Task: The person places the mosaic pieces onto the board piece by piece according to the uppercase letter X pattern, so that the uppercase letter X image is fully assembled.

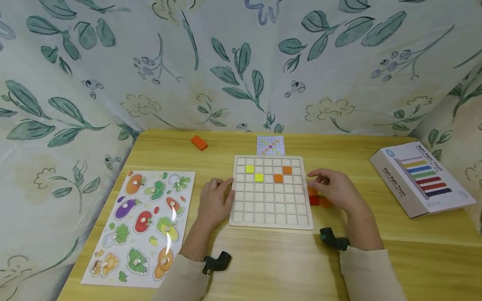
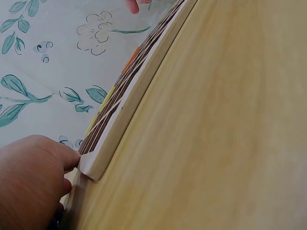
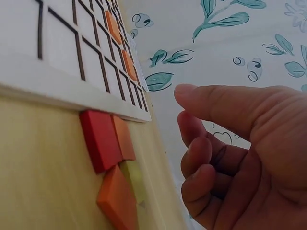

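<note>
A square wooden grid board (image 1: 271,207) lies on the table with two yellow tiles (image 1: 259,178) and two orange tiles (image 1: 278,178) in its cells. My left hand (image 1: 215,202) rests at the board's left edge, fingertips touching the rim. My right hand (image 1: 336,188) hovers just off the right edge, fingers loosely bent, thumb apart from them and nothing visible between. Beneath it, close against the board, lie a red tile (image 3: 100,141), two orange tiles (image 3: 118,199) and a yellow-green tile (image 3: 134,179). A small printed colour-grid card (image 1: 270,145) lies behind the board.
A vegetable knob puzzle (image 1: 139,230) lies at the left. One orange block (image 1: 199,143) sits near the table's back edge. A white box (image 1: 421,179) stands at the right. Patterned fabric (image 1: 241,67) hangs behind the table.
</note>
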The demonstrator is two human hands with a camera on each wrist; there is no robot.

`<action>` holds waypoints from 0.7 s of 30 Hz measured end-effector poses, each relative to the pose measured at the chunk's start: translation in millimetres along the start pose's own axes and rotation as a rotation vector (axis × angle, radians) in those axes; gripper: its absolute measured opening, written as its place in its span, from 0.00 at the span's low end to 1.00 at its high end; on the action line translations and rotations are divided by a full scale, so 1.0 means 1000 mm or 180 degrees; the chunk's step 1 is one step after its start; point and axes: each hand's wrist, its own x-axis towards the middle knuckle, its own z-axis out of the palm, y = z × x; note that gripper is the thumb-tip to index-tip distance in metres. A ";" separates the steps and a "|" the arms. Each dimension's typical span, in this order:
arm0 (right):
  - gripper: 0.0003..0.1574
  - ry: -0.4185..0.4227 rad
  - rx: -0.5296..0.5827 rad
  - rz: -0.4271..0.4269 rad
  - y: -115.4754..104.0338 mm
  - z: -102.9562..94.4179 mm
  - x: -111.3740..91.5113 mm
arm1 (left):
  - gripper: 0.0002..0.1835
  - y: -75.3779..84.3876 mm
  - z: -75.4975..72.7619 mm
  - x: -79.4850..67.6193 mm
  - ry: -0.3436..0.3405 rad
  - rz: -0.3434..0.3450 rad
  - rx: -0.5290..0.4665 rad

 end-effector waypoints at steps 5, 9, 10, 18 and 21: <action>0.20 -0.0121 -0.0080 -0.0058 0.009 -0.003 -0.003 | 0.21 0.000 -0.002 0.000 -0.0004 -0.0012 0.0005; 0.18 -0.0199 -0.0148 -0.0107 0.016 -0.005 -0.006 | 0.21 -0.001 -0.003 0.000 -0.0016 -0.0031 0.0006; 0.18 -0.0225 -0.0150 -0.0091 0.018 -0.005 -0.006 | 0.21 -0.001 -0.003 0.000 -0.0019 -0.0033 0.0008; 0.16 -0.0540 -0.0157 -0.0006 0.028 -0.006 -0.008 | 0.21 -0.001 -0.001 -0.001 -0.0026 0.0009 0.0002; 0.15 -0.0611 -0.0203 -0.0080 0.029 -0.006 -0.009 | 0.21 -0.001 0.000 -0.001 -0.0046 -0.0003 -0.0028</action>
